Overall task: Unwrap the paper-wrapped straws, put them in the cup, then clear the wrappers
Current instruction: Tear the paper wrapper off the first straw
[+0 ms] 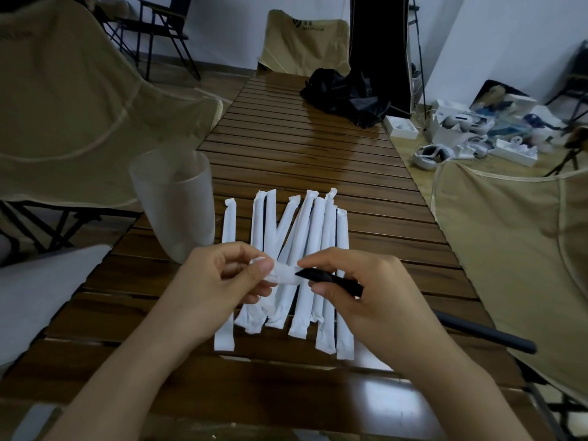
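A long wooden table [318,148] made of dark slats runs away from the person. Tan folding chairs stand around it. The chair at the far end [302,43] has dark writing on its back; it looks like "WATER CLEAR", but it is blurry. A black cloth bundle [343,95] lies on the far part of the table. On the floor to the right sit white boxes and headsets [471,132], too small and blurry to read.

A cloudy plastic cup [173,202] stands on the left side of the table, just beside the pile. The pile of paper-wrapped straws [286,265] lies in the middle, near the person, some crossing over others. The hands hide the middle of the pile.

Above the pile, the left hand [222,278] pinches a white wrapper [284,275] with its thumb and fingers. The right hand [359,288] grips a black straw [321,276], whose pointed tip pokes out of the wrapper. The rest of the straw is hidden by the fingers.

A black stick [486,332] lies at the table's right edge, partly behind the right arm.
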{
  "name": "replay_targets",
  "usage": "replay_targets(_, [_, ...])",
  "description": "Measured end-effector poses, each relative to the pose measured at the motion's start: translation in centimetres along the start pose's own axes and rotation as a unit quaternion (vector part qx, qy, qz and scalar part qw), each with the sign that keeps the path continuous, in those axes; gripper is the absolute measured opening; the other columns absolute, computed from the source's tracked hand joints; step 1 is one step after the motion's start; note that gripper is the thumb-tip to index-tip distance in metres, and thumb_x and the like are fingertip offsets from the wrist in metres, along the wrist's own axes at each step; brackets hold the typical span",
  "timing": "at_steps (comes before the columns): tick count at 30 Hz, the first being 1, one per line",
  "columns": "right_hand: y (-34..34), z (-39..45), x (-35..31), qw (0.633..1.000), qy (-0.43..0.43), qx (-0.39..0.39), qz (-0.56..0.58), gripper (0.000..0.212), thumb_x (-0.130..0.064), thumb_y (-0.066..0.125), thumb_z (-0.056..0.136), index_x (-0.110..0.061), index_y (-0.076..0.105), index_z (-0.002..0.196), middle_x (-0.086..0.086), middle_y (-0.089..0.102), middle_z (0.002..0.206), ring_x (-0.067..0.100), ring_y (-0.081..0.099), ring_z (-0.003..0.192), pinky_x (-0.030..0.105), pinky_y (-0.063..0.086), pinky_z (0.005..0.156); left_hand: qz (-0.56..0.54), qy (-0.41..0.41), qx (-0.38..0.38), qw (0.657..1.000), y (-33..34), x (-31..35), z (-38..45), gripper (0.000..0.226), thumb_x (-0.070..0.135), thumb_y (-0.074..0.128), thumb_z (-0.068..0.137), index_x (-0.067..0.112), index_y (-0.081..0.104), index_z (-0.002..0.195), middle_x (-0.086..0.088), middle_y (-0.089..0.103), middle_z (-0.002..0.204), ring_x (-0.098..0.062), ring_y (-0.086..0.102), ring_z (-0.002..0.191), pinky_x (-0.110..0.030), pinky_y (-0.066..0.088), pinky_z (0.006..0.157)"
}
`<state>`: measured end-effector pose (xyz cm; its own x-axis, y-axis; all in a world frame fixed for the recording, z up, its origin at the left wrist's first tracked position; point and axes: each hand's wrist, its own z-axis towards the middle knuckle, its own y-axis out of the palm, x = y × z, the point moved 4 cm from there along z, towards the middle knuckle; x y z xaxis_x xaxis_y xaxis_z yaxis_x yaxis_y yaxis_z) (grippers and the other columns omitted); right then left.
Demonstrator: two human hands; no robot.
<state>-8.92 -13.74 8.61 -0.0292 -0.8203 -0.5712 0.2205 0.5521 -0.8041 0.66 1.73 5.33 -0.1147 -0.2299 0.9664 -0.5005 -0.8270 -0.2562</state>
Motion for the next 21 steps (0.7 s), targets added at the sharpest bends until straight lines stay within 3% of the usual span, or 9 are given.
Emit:
replay_targets(3, [0.0,-0.1,0.0,1.000,-0.003,0.017,-0.001,0.026,-0.024,0.065,0.088,-0.040,0.066,0.109,-0.026,0.064,0.094,-0.003,0.059,0.083,0.014,0.048,0.074,0.005,0.001,-0.012,1.000,0.1,0.0,0.0,0.011,0.026,0.061,0.087,0.019,0.069,0.091,0.008,0.074,0.077,-0.006,0.071,0.073,-0.012,0.052,0.059])
replay_targets(8, [0.1,0.1,0.2,0.998,-0.017,0.061,-0.025,0.021,-0.030,0.069,0.085,-0.038,0.068,0.105,-0.036,0.048,0.066,-0.013,0.053,0.065,0.006,0.033,0.055,0.000,-0.002,-0.026,1.000,0.4,0.1,-0.1,0.012,0.027,0.061,0.086,0.019,0.069,0.090,0.008,0.074,0.076,-0.005,0.070,0.072,-0.010,0.051,0.057])
replay_targets(12, [0.7,0.3,0.2,0.999,-0.026,0.044,-0.007,0.016,-0.030,0.068,0.086,-0.034,0.072,0.100,-0.023,0.067,0.083,-0.009,0.055,0.065,0.009,0.041,0.065,0.008,0.003,-0.046,0.999,0.5,0.2,-0.2,0.022,0.033,0.060,0.081,0.017,0.069,0.092,0.007,0.074,0.076,-0.007,0.070,0.071,-0.012,0.052,0.059])
replay_targets(15, [0.9,0.2,0.1,0.999,-0.041,0.033,-0.005,0.015,-0.028,0.066,0.087,-0.033,0.072,0.100,-0.021,0.069,0.089,-0.006,0.060,0.075,0.011,0.047,0.068,0.010,0.006,-0.045,0.999,0.5,0.2,-0.2,0.027,0.039,0.059,0.077,0.019,0.069,0.093,0.007,0.073,0.075,-0.006,0.070,0.071,-0.012,0.052,0.060])
replay_targets(19, [1.0,0.2,-0.1,0.998,-0.059,0.030,-0.011,0.017,-0.028,0.061,0.089,-0.033,0.071,0.101,-0.022,0.066,0.088,-0.010,0.055,0.071,0.008,0.041,0.060,0.023,0.005,-0.033,0.999,0.3,0.1,-0.1,0.024,0.038,0.060,0.078,0.020,0.069,0.093,0.008,0.073,0.075,-0.006,0.070,0.072,-0.014,0.055,0.062])
replay_targets(21, [1.1,0.3,0.0,0.997,-0.066,0.039,-0.021,0.018,-0.033,0.059,0.086,-0.033,0.071,0.099,-0.021,0.066,0.088,-0.005,0.060,0.075,0.013,0.049,0.064,0.028,0.004,-0.032,0.999,0.3,-0.1,-0.1,0.018,0.032,0.060,0.083,0.020,0.068,0.094,0.009,0.073,0.075,-0.006,0.070,0.072,-0.014,0.055,0.063])
